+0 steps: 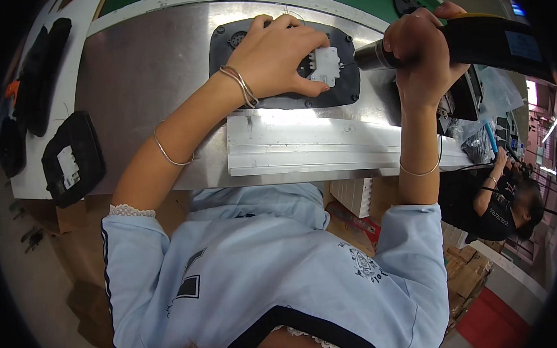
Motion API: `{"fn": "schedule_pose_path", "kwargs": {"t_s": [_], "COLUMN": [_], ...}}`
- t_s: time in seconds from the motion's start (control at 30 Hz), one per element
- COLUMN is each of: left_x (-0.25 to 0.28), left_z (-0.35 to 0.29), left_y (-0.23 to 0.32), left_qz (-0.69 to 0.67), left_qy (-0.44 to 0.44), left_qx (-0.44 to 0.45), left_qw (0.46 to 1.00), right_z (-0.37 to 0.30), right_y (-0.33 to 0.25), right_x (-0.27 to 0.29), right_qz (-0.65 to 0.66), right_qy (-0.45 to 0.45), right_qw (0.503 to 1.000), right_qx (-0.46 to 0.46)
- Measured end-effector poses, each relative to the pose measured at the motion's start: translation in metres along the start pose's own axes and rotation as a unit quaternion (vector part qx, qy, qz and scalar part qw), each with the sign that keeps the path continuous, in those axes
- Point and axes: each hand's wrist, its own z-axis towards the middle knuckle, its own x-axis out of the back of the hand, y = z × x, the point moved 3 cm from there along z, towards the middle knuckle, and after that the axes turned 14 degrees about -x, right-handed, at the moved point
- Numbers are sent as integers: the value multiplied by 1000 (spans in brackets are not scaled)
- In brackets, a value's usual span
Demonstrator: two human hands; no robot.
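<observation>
The left hand (279, 57) pinches a white block (326, 66) on the black plate (348, 84); the right hand (420, 53) wraps around a dark gun (487, 37). Leftward, open table (143, 74) stretches to its edge.

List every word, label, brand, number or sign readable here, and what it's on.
Light blue shirt: lettering around a dark emblem; partly legible, but I won't copy it out.
Black tool in the right hand: pale label, too small to read.
Other person's black shirt: pale marking, too small to read.
I can make out no other text.
</observation>
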Motion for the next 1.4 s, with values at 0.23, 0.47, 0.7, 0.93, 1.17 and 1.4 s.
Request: {"fn": "schedule_pose_path", "kwargs": {"t_s": [0.23, 0.47, 0.7, 0.93, 1.17, 1.4], "left_x": [-2, -1, -2, 1, 1, 5], "left_z": [-1, 0, 2, 1, 4, 3], "left_y": [-1, 0, -1, 0, 2, 5], "left_qz": [2, 10, -1, 14, 6, 8], "left_qy": [6, 3, -5, -3, -14, -19], "left_qx": [3, -2, -1, -7, -5, 3], "left_qw": [1000, 1000, 1000, 1000, 1000, 1000], "right_z": [-3, -2, -1, -28, -42, -42], "right_y": [4, 10, 3, -56, -89, -74], "right_x": [-6, -7, -25, 45, 120, 135], "right_qz": [-14, -35, -24, -53, -143, -151], "right_qy": [19, -15, 50, 123, 210, 235], "right_qw": [1000, 999, 998, 989, 962, 958], "right_qx": [-7, 7, -22, 54, 100, 64]}}
